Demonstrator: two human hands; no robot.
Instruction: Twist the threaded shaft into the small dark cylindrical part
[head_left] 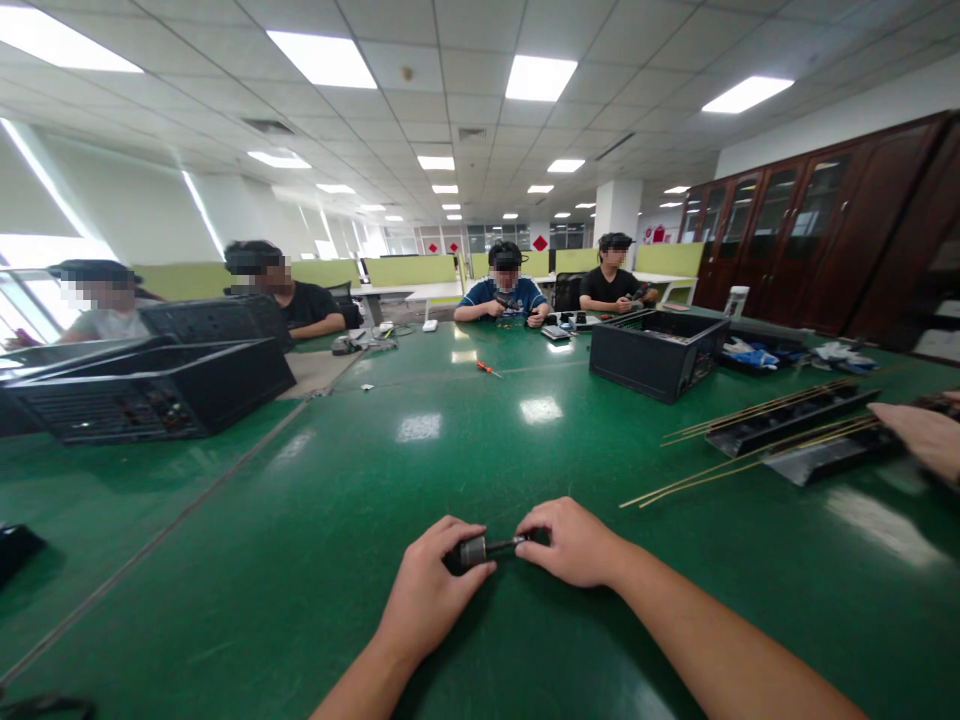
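Low in the middle of the view, my left hand is wrapped round a dark cylindrical tool with a thin shaft. A grey collar shows past my fingers, and the palm covers the rest of its body. The black shaft points right, toward my right hand. Thumb and fingertips of that hand pinch the shaft's far end, where a small pale bit shows; its exact kind is too small to tell. Both hands are just above the green table or resting on it; I cannot tell which.
Farther ahead lies an orange screwdriver. Black computer cases stand at the left and right. Thin yellowish rods and black metal channels lie at the right. Several people sit around the table.
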